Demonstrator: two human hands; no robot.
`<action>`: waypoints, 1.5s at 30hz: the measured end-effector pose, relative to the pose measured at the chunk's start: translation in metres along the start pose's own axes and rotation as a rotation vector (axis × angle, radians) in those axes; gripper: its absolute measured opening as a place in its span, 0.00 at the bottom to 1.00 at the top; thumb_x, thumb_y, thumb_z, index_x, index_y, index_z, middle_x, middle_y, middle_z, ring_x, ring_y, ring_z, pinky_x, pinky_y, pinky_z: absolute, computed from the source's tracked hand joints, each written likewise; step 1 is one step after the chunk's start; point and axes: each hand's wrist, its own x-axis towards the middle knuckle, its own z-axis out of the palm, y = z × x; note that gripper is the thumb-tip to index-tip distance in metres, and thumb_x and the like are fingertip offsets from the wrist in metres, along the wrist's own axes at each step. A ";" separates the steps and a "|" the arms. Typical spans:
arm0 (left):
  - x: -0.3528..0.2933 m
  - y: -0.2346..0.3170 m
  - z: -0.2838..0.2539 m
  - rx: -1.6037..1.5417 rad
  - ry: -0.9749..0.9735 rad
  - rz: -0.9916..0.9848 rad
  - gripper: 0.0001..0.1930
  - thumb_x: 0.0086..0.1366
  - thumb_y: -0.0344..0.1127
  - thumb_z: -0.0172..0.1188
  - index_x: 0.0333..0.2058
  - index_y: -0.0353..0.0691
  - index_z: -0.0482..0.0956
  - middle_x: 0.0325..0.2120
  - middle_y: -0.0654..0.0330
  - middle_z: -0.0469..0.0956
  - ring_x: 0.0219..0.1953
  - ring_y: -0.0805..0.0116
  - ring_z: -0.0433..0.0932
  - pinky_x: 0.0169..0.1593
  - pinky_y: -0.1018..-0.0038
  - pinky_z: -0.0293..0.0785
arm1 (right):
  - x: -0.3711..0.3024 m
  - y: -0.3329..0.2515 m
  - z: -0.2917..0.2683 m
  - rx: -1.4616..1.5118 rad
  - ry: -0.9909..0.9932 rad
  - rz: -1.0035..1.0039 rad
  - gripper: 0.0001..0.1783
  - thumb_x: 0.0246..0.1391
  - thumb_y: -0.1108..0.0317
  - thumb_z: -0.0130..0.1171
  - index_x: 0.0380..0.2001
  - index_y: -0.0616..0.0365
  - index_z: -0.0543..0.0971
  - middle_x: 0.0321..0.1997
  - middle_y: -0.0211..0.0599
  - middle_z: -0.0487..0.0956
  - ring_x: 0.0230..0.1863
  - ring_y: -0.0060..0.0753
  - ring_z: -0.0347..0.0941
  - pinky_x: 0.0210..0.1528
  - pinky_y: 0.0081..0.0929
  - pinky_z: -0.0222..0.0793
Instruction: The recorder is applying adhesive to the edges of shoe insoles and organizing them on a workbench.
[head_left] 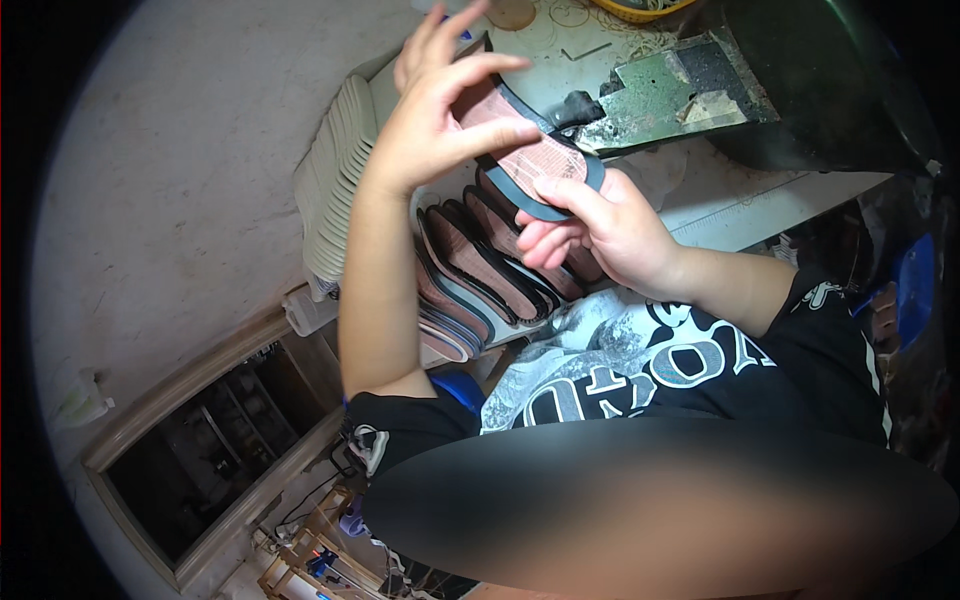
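Note:
A shoe sole point(541, 164) with a pink top face and a raised dark rim is held out in front of me, tilted. My right hand point(625, 230) grips its near, rounded end, thumb on the pink face and fingers curled beneath. Over the sole's far left part is my left hand point(436, 125), fingers spread and slightly blurred. Its thumb lies over the pink face; whether it presses there I cannot tell. Below the hands, several similar pink-and-black soles point(475, 255) stand leaning in a row on the bench.
A tall stack of pale soles point(335, 190) leans by the wall at left. Beyond the held sole is a worn green machine plate point(670, 95), with a hex key point(587, 51) and a yellow basket point(645, 8) farther back. A framed dark opening point(215, 450) sits at lower left.

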 end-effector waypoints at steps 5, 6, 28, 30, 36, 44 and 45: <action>0.009 -0.011 -0.010 -0.054 -0.484 0.018 0.21 0.49 0.52 0.68 0.35 0.43 0.79 0.47 0.56 0.74 0.59 0.60 0.66 0.66 0.44 0.30 | 0.010 0.003 0.003 0.012 0.042 0.010 0.24 0.62 0.54 0.51 0.36 0.71 0.75 0.27 0.47 0.80 0.27 0.33 0.80 0.31 0.21 0.76; 0.013 -0.010 -0.016 -0.047 -0.581 -0.026 0.19 0.52 0.51 0.67 0.32 0.42 0.77 0.36 0.62 0.76 0.50 0.67 0.71 0.66 0.47 0.33 | 0.012 0.000 0.005 0.002 0.042 0.029 0.24 0.62 0.54 0.50 0.38 0.71 0.75 0.29 0.48 0.80 0.28 0.34 0.80 0.32 0.21 0.77; -0.036 0.055 -0.017 -0.354 -0.662 -0.803 0.20 0.66 0.47 0.55 0.29 0.32 0.77 0.18 0.64 0.72 0.22 0.79 0.68 0.28 0.79 0.67 | -0.004 0.000 -0.002 -0.063 0.033 0.029 0.21 0.62 0.58 0.49 0.36 0.70 0.78 0.36 0.45 0.81 0.36 0.30 0.81 0.41 0.21 0.76; -0.038 0.061 -0.017 -0.429 -0.675 -0.860 0.21 0.66 0.49 0.55 0.28 0.32 0.77 0.18 0.64 0.73 0.20 0.79 0.69 0.25 0.79 0.67 | -0.009 -0.002 -0.001 -0.101 0.054 0.030 0.19 0.61 0.58 0.52 0.34 0.66 0.80 0.32 0.41 0.82 0.32 0.25 0.80 0.37 0.19 0.76; -0.042 0.078 -0.013 -0.748 -0.581 -1.064 0.22 0.64 0.49 0.57 0.19 0.36 0.77 0.09 0.57 0.75 0.08 0.75 0.68 0.14 0.81 0.64 | -0.043 -0.007 -0.013 -0.288 -0.081 0.266 0.19 0.58 0.56 0.56 0.36 0.65 0.79 0.33 0.36 0.81 0.31 0.21 0.76 0.35 0.17 0.70; -0.050 0.061 -0.009 -0.697 -0.535 -1.002 0.27 0.60 0.57 0.59 0.13 0.41 0.73 0.06 0.63 0.69 0.06 0.78 0.62 0.13 0.84 0.56 | -0.083 -0.001 -0.020 -0.266 -0.143 0.310 0.17 0.53 0.69 0.61 0.45 0.66 0.78 0.43 0.37 0.81 0.42 0.22 0.76 0.50 0.23 0.69; -0.050 0.057 -0.006 -0.644 -0.521 -0.970 0.29 0.58 0.61 0.60 0.12 0.43 0.72 0.05 0.67 0.65 0.06 0.80 0.60 0.14 0.85 0.54 | -0.081 0.007 -0.022 -0.261 -0.100 0.233 0.16 0.53 0.69 0.62 0.44 0.66 0.78 0.43 0.36 0.81 0.42 0.22 0.75 0.49 0.22 0.69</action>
